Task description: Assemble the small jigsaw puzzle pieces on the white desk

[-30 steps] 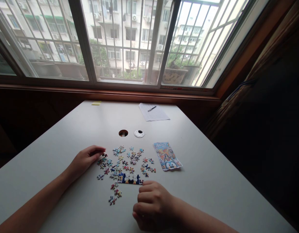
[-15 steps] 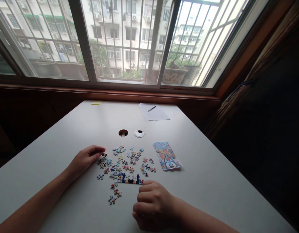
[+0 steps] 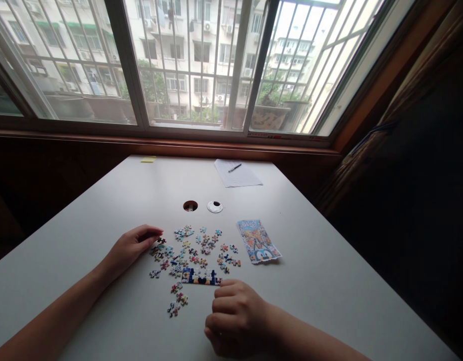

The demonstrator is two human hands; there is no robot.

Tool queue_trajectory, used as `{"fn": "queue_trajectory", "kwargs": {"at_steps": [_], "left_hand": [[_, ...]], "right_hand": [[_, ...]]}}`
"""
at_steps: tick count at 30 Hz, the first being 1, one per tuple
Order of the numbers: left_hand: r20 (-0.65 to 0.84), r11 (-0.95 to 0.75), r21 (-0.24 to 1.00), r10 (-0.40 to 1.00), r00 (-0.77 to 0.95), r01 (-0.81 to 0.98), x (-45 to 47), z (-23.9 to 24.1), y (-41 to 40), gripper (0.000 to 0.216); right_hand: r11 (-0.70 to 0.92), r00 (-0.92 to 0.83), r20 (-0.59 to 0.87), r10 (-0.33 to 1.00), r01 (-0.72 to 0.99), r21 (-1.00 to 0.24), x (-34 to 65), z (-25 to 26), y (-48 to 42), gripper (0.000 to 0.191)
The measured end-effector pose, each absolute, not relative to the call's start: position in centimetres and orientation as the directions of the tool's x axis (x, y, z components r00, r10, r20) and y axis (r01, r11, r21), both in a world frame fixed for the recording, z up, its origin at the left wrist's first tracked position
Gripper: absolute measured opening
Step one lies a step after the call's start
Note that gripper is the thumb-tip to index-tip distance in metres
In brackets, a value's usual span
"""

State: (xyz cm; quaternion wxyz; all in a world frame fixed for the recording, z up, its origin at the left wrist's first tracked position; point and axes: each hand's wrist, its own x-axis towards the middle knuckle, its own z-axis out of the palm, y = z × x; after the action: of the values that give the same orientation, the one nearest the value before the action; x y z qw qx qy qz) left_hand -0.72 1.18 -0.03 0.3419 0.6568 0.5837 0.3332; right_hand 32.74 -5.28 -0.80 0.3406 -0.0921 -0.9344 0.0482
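My left hand point(image 3: 135, 245) rests on the table at the left edge of the scattered puzzle pieces point(image 3: 193, 253). Its thumb and forefinger come together at a dark brown puzzle piece point(image 3: 161, 240). My right hand point(image 3: 237, 316) is curled into a loose fist near the table's front. Its knuckles lie at the right end of a joined strip of puzzle pieces point(image 3: 201, 277), dark blue and cream. Whatever is inside that fist, if anything, is hidden. Several loose pieces point(image 3: 174, 307) lie nearer to me, left of the right hand.
Right of the pieces lies a printed picture sheet point(image 3: 258, 241). Farther back are a round hole point(image 3: 190, 206) in the white table point(image 3: 103, 215), its loose cover point(image 3: 215, 206), paper point(image 3: 242, 176) with a pen point(image 3: 235, 168), and a yellow note point(image 3: 148, 159). A barred window stands behind.
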Motion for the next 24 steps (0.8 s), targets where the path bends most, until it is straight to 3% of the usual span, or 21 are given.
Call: {"fn": "queue_trajectory", "kwargs": {"at_steps": [24], "left_hand": [[0.032,-0.086,0.825,0.994,0.106,0.558,-1.10,-0.54,1.35,0.040]], "right_hand": [[0.978,-0.771,0.603,0.205,0.147,-0.145,32.87,-0.73,-5.22,0.019]]}}
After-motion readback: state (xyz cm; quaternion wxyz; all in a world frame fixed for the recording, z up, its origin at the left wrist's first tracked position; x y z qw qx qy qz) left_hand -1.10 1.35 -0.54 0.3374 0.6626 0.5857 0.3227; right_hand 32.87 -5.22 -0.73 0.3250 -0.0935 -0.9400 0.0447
